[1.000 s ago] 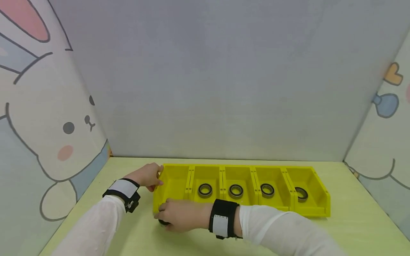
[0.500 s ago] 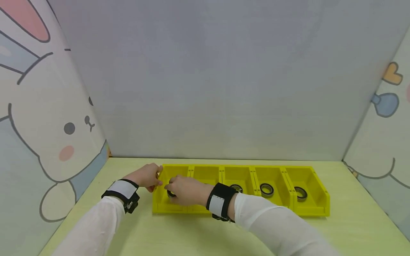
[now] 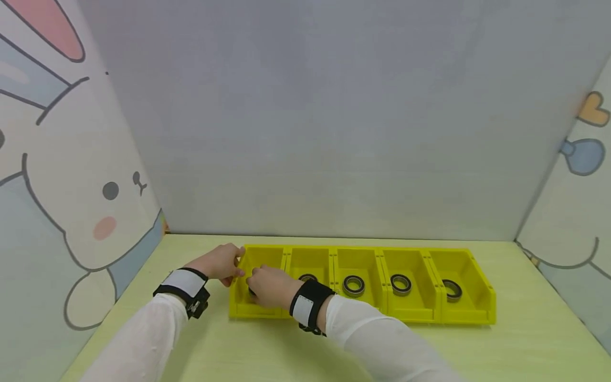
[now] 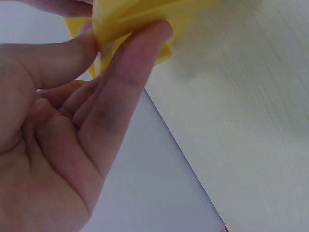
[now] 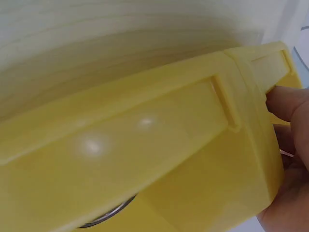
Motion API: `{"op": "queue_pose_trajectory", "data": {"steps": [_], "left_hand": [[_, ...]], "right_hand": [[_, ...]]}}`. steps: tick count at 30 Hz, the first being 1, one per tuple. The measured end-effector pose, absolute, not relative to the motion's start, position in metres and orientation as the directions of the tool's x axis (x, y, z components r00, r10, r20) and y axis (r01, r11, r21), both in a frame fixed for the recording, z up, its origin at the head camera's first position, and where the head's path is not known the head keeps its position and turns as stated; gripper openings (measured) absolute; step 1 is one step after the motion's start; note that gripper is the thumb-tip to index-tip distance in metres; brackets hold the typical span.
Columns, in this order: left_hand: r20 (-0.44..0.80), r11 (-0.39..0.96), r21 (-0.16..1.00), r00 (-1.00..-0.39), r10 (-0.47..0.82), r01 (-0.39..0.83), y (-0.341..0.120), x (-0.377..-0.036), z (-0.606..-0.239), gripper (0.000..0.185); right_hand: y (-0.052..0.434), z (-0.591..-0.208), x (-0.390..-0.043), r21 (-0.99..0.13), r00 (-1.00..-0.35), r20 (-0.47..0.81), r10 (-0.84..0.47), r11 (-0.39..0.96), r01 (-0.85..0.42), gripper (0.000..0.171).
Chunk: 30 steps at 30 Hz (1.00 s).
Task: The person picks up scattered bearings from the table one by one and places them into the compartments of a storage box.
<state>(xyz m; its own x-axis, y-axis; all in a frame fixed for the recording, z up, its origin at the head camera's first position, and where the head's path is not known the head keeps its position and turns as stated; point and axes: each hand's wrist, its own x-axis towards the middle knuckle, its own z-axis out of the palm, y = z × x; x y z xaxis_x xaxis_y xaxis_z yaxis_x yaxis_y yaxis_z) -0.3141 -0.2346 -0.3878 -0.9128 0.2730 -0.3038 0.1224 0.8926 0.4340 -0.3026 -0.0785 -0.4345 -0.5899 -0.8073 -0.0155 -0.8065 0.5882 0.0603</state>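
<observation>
A row of joined yellow plastic bins (image 3: 363,317) stands on the table. My left hand (image 3: 218,262) grips the outer wall of the leftmost bin; the left wrist view shows thumb and fingers (image 4: 128,72) on both sides of that yellow wall (image 4: 140,12). Inside the same bin, my right hand (image 3: 273,287) has its fingers curled down over a dark ring bearing (image 3: 251,292), mostly covered by the hand. From the right wrist, the right hand (image 5: 292,130) shows only in part, reaching past a divider, and its fingertips are hidden.
Each of the other bins holds one black-and-silver bearing, such as those in the middle bin (image 3: 354,286), the fourth bin (image 3: 400,285) and the rightmost bin (image 3: 451,291). The pale table (image 3: 229,350) extends in front, with a grey wall (image 3: 334,132) behind.
My right hand has carried the bearing from in front of the leftmost bin up and into it, then shifted slightly within the bin. The left hand has kept its grip.
</observation>
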Motion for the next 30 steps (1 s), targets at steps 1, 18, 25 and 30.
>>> {"op": "queue_pose_trajectory", "data": {"steps": [1, 18, 25, 30], "left_hand": [[-0.303, 0.893, 0.432, -0.913, 0.274, 0.124, -0.234, -0.314, -0.388, 0.066], [-0.318, 0.887, 0.452, -0.911, 0.262, 0.097, -0.237, -0.314, -0.388, 0.066], [-0.318, 0.888, 0.451, -0.913, 0.255, 0.091, -0.238, -0.314, -0.388, 0.066], [-0.318, 0.889, 0.451, -0.915, 0.247, 0.083, -0.237, -0.315, -0.389, 0.066]], "right_hand": [[-0.080, -0.435, -0.304, 0.048, -0.596, -0.025, -0.803, 0.594, -0.803, 0.018], [-0.097, -0.441, -0.310, 0.197, -0.689, -0.109, -0.716, 0.664, -0.721, 0.011], [-0.100, -0.441, -0.310, 0.223, -0.702, -0.141, -0.698, 0.668, -0.710, 0.010], [-0.099, -0.441, -0.309, 0.239, -0.702, -0.136, -0.699, 0.664, -0.708, 0.010]]}}
